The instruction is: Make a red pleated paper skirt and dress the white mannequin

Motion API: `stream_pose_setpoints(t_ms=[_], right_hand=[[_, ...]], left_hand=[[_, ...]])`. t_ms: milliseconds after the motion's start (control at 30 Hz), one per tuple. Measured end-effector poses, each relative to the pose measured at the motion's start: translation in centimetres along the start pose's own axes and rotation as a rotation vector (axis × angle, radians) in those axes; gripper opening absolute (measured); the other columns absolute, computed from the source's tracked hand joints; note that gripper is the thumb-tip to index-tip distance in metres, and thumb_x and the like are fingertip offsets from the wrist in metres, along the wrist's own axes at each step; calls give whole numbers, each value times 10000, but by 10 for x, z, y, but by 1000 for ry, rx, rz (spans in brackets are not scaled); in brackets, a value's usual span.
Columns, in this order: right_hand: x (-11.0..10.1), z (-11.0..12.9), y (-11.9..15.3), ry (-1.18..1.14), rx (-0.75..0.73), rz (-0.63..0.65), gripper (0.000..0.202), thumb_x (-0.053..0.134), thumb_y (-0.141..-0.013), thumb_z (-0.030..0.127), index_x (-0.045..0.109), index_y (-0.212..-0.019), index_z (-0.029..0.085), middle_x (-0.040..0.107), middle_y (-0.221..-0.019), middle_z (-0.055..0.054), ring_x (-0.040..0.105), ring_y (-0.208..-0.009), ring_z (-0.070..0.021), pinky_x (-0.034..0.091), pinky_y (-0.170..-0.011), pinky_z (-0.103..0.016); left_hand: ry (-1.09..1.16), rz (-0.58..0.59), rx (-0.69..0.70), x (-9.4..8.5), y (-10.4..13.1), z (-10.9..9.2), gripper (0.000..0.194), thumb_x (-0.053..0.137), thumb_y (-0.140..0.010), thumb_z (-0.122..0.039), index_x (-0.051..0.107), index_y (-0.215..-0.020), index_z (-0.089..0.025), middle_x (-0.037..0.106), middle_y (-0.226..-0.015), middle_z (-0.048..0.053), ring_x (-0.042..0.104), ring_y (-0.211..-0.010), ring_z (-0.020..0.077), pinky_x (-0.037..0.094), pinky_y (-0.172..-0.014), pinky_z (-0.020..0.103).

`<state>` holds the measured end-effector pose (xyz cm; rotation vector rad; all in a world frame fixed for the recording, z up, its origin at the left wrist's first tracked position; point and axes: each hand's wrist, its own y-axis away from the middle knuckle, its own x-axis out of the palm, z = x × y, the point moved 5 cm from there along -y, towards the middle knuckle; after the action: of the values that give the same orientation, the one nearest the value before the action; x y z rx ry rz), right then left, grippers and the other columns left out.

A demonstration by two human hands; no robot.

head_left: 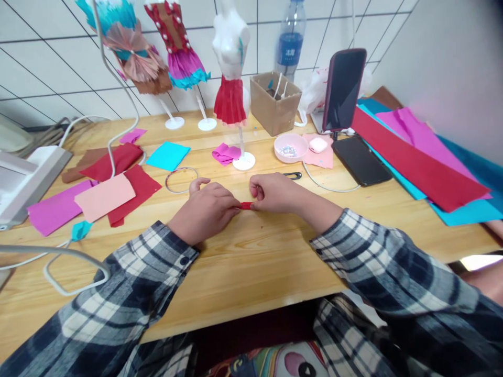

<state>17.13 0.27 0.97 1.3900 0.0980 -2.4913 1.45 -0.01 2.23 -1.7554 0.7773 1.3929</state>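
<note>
A small folded strip of red crepe paper (pixel 245 206) lies between my two hands, low over the wooden table. My left hand (pixel 210 209) pinches its left end between thumb and fingers. At the other end my right hand (pixel 273 193) grips the strip, fingers curled; much of the paper is hidden by the hands. Just behind the right hand, the black handle of a tool (pixel 294 176) shows, its other part covered. Beyond the hands stands a white mini mannequin (pixel 231 44) wearing a pleated red paper skirt (pixel 229 102).
Two dressed mannequins stand left of it, one in a purple skirt (pixel 184 67). A cardboard box (pixel 275 104), a pink bowl (pixel 291 148) of beads, and a phone (pixel 363 159) sit right. Crepe paper sheets (pixel 416 162) lie far right. A cable (pixel 106 78) hangs across the left.
</note>
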Motion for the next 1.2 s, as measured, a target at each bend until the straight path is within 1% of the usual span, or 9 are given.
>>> stream_pose_setpoints(t_ms=[100,167,267,467,667,733,833,900,1200], right_hand=[[-5,3,8,-37,-163,-122,123,706,-765,239,711,-880,196,682,-841,-13,584,-777,-136,386,-694,-243],[-4,7,13,17,-291,-118,140,698,-806,293,739,-908,207,690,-880,-36,586,-843,-162,397,-771,-277],[1,11,15,179,-359,-63,172,687,-821,326,748,-927,205,698,-883,-58,569,-879,-203,390,-765,-308],[4,14,12,327,-337,-77,196,560,-872,231,752,-856,196,711,-851,-59,559,-842,-208,362,-695,-310],[-2,16,14,189,-276,-99,141,599,-810,211,740,-808,206,716,-831,-33,576,-804,-182,351,-660,-284],[-3,13,14,50,-204,-35,129,619,-798,211,745,-821,211,713,-794,-10,577,-738,-146,346,-632,-260],[-1,6,13,-137,-77,82,129,645,-796,235,761,-852,222,689,-697,21,548,-633,-103,338,-594,-232],[-1,3,12,-169,-55,88,143,661,-798,274,770,-878,229,688,-692,21,549,-632,-102,343,-595,-230],[3,5,10,-20,-115,25,182,691,-788,315,764,-950,278,752,-926,12,643,-831,-154,389,-660,-246]], left_hand=[[-3,-4,0,2,-1,3,242,492,-914,-289,728,-871,-252,734,-864,24,634,-869,208,237,-989,514],[-5,-7,3,3,-2,3,249,483,-918,-287,725,-878,-249,733,-860,25,633,-862,206,235,-1002,514],[2,-7,-11,3,-2,4,256,469,-924,-284,720,-888,-248,730,-866,24,632,-864,207,231,-1005,518],[68,-4,-52,5,0,4,215,540,-888,-372,707,-882,-237,726,-877,26,628,-886,217,220,-1000,523],[162,-54,-156,0,0,5,201,528,-869,-295,714,-831,-229,732,-889,29,627,-907,220,292,-945,480],[268,-15,-241,-4,1,7,184,556,-836,-309,720,-823,-227,737,-883,22,638,-889,215,358,-894,426],[477,124,-408,-2,4,12,198,584,-798,-356,730,-823,-226,740,-801,-4,653,-769,180,439,-755,323],[528,181,-461,0,6,13,221,585,-791,-386,736,-827,-228,737,-761,-12,649,-713,166,447,-696,292],[357,108,-348,3,2,13,193,587,-811,-360,738,-820,-240,746,-754,-1,650,-731,182,403,-766,356]])
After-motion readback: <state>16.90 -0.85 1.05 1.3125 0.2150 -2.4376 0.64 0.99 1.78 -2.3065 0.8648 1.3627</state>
